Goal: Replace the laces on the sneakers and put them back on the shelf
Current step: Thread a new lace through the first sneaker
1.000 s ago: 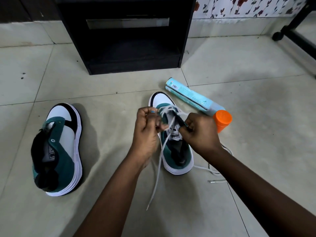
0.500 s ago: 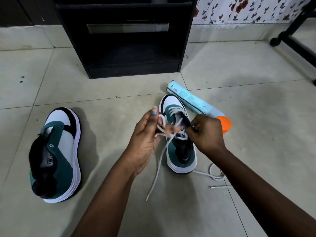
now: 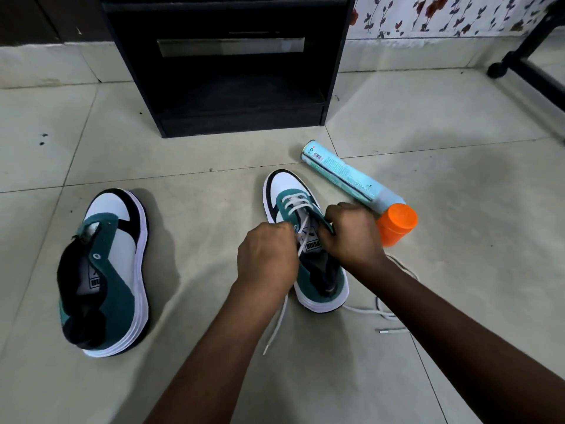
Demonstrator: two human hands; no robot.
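White lace [image 3: 301,237] is pinched by the left hand [image 3: 267,255] for threading; the right hand [image 3: 348,237] grips the sneaker [image 3: 302,234], steadying its eyelets.

Both bare forearms reach forward from the lower edge of the view and converge, the wrists nearly level. The left hand [image 3: 267,255] is curled into a loose fist, knuckles up, pinching the white lace [image 3: 301,240] at its thumb side. Just beside it, almost touching, the right hand [image 3: 351,234] is curled too, fingertips tucked down against the sneaker [image 3: 305,209].
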